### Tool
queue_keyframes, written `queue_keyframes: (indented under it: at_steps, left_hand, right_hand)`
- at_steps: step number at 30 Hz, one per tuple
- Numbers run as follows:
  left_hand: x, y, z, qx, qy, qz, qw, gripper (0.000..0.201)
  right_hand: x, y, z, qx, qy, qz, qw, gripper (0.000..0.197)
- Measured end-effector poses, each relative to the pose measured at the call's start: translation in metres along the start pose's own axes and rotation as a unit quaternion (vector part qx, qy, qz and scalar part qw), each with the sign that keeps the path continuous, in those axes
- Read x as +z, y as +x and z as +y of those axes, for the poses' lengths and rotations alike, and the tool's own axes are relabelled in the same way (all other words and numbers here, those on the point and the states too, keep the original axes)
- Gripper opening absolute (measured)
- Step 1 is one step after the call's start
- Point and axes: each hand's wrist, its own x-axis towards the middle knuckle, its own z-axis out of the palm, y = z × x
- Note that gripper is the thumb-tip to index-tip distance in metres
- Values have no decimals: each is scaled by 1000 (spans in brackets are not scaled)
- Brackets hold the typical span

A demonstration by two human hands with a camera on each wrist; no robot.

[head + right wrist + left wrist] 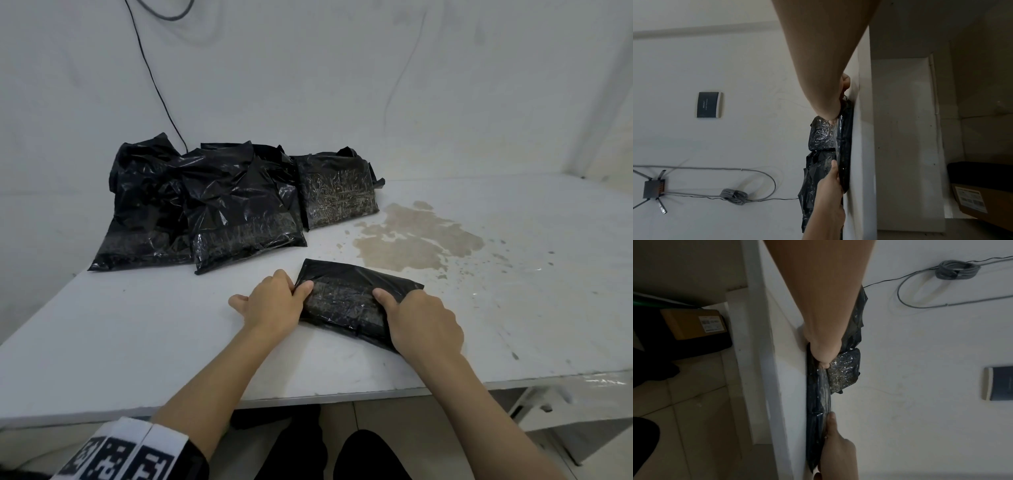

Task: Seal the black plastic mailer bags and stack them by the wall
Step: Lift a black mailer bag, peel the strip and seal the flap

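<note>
Both hands are working 1 black mailer bag [346, 303] that's lying flat just below the middle of the head view, near the front edge of the white table [137, 342]. The left hand [270, 305] is pinching the bag's left end with thumb on top, and the right hand [423, 325] is gripping its right end with fingers curled over the plastic. Further up, left of center, 3 more black bags [219, 202] are sitting piled against the white wall [308, 85], a thin black cable [154, 82] hanging down behind them. To the right of the held bag a brownish stain [411, 236] is spreading over the tabletop, and that whole right side is lying open. A tag-patterned band [126, 452] is showing at lower left.
</note>
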Motion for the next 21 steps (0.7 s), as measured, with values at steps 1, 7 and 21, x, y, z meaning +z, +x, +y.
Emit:
queue_keyframes:
  at_steps: [1, 7, 21]
  left_hand:
    - [-1, 0, -1, -1, -11, -4, 1000, 38]
    - [-2, 0, -4, 26, -10, 0, 1000, 37]
    - [-11, -6, -31, 207, 15, -115, 971, 59]
  right_hand:
    - [-1, 0, 0, -1, 2, -4, 1000, 58]
    - [-2, 2, 0, -16, -18, -5, 1000, 51]
    - [-10, 32, -3, -241, -199, -187, 931, 107]
